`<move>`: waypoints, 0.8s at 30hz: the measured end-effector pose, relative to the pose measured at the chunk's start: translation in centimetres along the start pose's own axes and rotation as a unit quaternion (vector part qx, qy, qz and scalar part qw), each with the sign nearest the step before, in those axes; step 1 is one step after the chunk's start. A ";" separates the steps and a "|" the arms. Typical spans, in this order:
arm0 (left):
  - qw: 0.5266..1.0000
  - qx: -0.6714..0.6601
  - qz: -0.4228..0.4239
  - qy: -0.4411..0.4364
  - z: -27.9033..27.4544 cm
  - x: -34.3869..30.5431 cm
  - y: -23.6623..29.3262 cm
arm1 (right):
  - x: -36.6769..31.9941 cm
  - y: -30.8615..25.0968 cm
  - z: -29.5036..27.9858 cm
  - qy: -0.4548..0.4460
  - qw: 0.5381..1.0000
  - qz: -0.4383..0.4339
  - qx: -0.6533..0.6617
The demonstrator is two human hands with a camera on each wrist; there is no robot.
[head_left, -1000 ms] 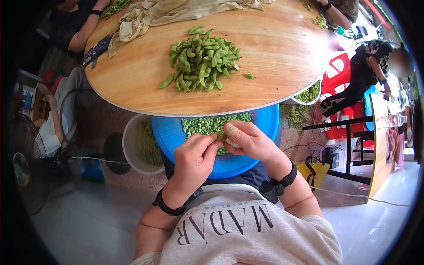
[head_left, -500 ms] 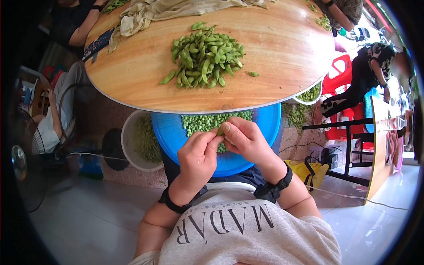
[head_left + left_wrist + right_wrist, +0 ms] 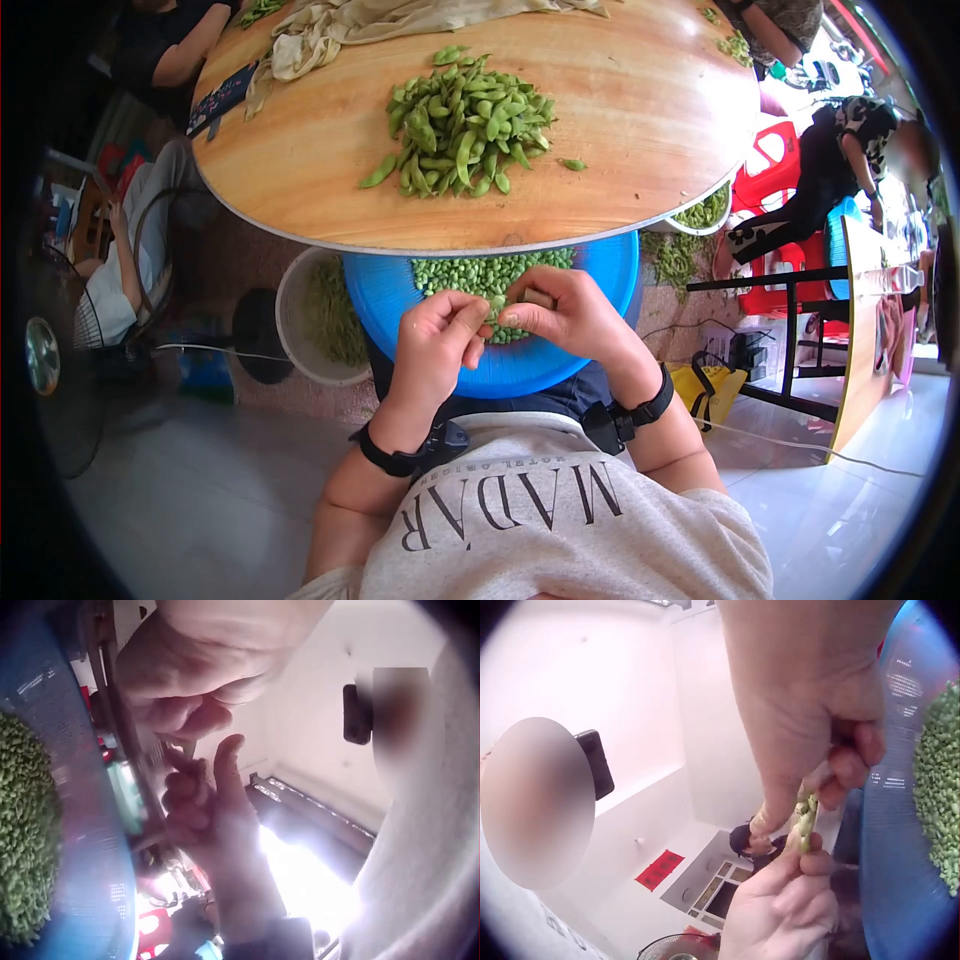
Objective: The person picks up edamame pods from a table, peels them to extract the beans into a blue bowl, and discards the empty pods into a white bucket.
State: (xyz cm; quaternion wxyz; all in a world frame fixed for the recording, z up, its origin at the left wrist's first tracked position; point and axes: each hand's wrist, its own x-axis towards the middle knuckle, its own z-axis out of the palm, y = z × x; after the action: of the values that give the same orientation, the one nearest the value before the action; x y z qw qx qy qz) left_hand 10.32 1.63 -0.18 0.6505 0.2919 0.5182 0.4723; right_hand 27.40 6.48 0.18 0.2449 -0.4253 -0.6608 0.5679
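Both hands meet over a blue basket (image 3: 375, 295) that holds a layer of shelled green beans (image 3: 450, 272). My left hand (image 3: 432, 335) pinches an edamame pod (image 3: 805, 821) between thumb and fingertips. In the right wrist view this pod looks split along its length, with pale green inside. My right hand (image 3: 570, 318) has its fingers curled at the pod's other end, its thumb (image 3: 763, 819) standing apart from the fingers. A heap of unshelled edamame pods (image 3: 465, 125) lies on the round wooden table (image 3: 300, 190) ahead.
A white bucket (image 3: 290, 310) with green pods or husks stands left of the basket. At right are another tub (image 3: 700, 228), green scraps (image 3: 672, 262) on the floor, a yellow bag (image 3: 703, 390) and a black-legged table (image 3: 850, 350). Cloth (image 3: 330, 35) covers the table's far side.
The hands have shifted slightly over the basket. The fingers have loosened and changed their hold on the pod, and the right thumb has moved down. The heap on the table looks the same.
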 end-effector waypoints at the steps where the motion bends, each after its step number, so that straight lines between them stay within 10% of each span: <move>1: 0.998 0.051 0.025 0.012 0.2 -0.1 0.0 | 0.1 -0.2 -0.1 0.038 0.999 -0.012 -0.024; 4: 0.999 0.038 0.016 -0.022 0.0 0.0 -0.2 | 0.8 -0.1 0.6 0.034 0.985 -0.157 -0.059; 7: 0.991 -0.092 -0.087 -0.037 -0.3 0.1 0.5 | 0.7 -0.3 0.0 -0.012 0.994 -0.100 -0.030; 24: 0.992 0.128 0.016 -0.005 -0.3 0.5 0.2 | 0.8 -1.2 0.5 0.084 0.989 -0.052 -0.113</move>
State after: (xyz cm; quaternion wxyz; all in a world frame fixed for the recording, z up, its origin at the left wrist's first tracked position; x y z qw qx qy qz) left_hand 9.96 2.17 -0.34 0.6026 0.3835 0.5666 0.4107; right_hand 26.24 6.91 1.08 0.2794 -0.4609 -0.7191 0.4387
